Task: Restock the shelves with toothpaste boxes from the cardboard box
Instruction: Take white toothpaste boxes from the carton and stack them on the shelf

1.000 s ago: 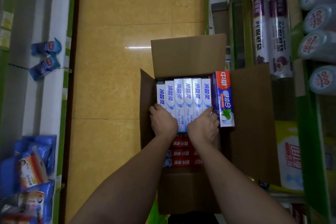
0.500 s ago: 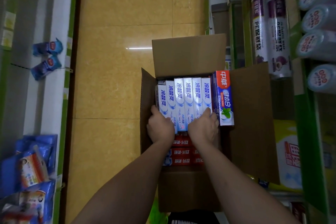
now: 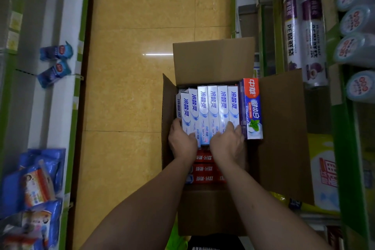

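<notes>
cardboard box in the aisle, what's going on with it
A person stands over the open cardboard box on the aisle floor. The left hand and right hand clasp the two ends of a row of white toothpaste boxes. No box has left the carton yet. A blue toothpaste box stands alongside, with red boxes beneath.

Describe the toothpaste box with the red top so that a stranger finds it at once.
Look into the open cardboard box on the floor. By its right wall, beside the white-blue boxes, stands the red-topped box: wider, dark blue, with a mint leaf.

Dim, murky light; one glare streak on the floor tiles (image 3: 142,67); blurred, warped edges.
</notes>
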The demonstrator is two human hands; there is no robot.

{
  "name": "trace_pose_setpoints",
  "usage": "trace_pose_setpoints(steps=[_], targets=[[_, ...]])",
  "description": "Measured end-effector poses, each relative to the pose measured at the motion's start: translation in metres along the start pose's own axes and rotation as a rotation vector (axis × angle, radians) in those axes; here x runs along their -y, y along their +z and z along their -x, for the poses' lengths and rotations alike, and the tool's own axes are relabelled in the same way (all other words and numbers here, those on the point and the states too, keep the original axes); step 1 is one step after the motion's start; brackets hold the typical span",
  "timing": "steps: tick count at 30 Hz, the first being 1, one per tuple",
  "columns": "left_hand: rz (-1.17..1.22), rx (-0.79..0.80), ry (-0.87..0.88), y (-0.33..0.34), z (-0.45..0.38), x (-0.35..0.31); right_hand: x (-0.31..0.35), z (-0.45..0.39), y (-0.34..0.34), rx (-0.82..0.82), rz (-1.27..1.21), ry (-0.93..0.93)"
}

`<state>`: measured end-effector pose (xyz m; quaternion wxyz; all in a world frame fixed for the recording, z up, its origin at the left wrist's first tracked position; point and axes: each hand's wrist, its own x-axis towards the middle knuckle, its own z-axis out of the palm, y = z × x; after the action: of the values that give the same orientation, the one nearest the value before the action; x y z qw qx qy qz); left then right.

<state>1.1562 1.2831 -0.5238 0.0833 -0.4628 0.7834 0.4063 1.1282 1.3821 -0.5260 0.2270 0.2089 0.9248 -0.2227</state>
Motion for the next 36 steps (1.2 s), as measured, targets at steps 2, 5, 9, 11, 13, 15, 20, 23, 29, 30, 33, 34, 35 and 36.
trace_pose_setpoints(steps=[2,5,9,11,13,15,20,23,29,30,33,34,35,36], targets=[[0.021,-0.013,-0.008,0.0,0.002,0.0,0.0,0.011,0.002,-0.012,-0.03,-0.036],[0.101,-0.061,0.011,-0.003,0.012,-0.003,-0.004,0.025,0.008,-0.04,-0.178,-0.086],[0.209,-0.116,0.004,-0.013,0.024,-0.014,-0.009,0.03,0.019,0.065,-0.224,-0.125],[0.229,-0.131,0.041,-0.019,0.024,-0.019,-0.009,0.034,0.024,0.128,-0.198,-0.182],[0.217,-0.122,0.112,-0.024,0.023,-0.02,-0.005,0.038,0.029,0.145,-0.191,-0.237],[0.203,-0.087,0.185,-0.029,0.022,-0.017,0.001,0.038,0.037,0.134,-0.209,-0.28],[0.183,-0.058,0.251,-0.036,0.02,-0.013,0.013,0.027,0.05,0.152,-0.01,-0.401],[0.161,-0.055,0.254,-0.036,0.02,-0.013,0.016,0.024,0.045,0.193,0.072,-0.443],[0.204,-0.074,0.253,-0.036,0.018,-0.022,0.026,0.027,0.051,0.156,0.065,-0.431],[0.215,-0.082,0.228,-0.036,0.015,-0.023,0.03,0.027,0.053,0.155,0.04,-0.41],[0.21,-0.103,0.193,-0.037,0.014,-0.028,0.033,0.03,0.053,0.166,0.0,-0.325],[0.207,-0.097,0.205,-0.039,0.017,-0.03,0.03,0.034,0.05,0.165,-0.002,-0.318],[0.208,-0.082,0.221,-0.04,0.02,-0.032,0.027,0.039,0.046,0.161,-0.011,-0.303],[0.212,-0.062,0.234,-0.042,0.024,-0.034,0.022,0.044,0.041,0.152,-0.032,-0.286]])
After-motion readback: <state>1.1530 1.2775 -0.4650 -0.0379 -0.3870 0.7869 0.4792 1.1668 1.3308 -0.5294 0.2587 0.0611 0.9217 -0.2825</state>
